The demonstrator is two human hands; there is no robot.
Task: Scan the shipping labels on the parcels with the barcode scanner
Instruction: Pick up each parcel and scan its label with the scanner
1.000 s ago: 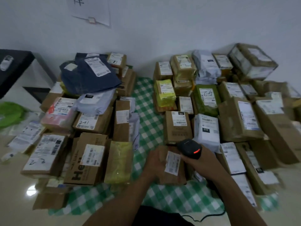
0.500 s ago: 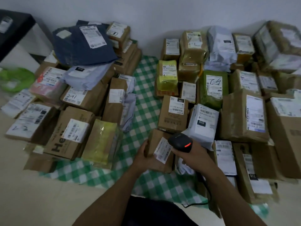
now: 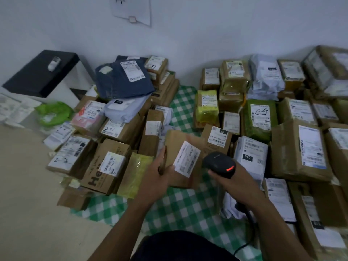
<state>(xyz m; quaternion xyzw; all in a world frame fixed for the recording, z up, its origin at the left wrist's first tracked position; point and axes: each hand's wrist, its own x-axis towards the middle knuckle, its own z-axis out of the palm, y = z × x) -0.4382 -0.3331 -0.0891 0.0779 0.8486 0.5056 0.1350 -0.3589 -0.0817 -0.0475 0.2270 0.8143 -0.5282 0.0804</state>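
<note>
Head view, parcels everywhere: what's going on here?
A person is mid-scan. The left hand holds a small brown box tilted up over the green checked cloth, its white label facing the camera. The right hand grips a black scanner, red light on, just right of that label. Other labelled parcels lie piled on both sides.

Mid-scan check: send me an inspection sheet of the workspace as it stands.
Surface: green checked cloth on a pale floor.
Job's things: brown parcel in hand, label facing up; scanner beside it, red light lit.
Clutter: parcel stacks left and right; green bag far left.
Grippers: left hand grips the parcel; right hand grips the scanner.
Cables: black cord runs from the scanner toward the person.
Surroundings: white wall with a paper sheet; black-topped cabinet.
</note>
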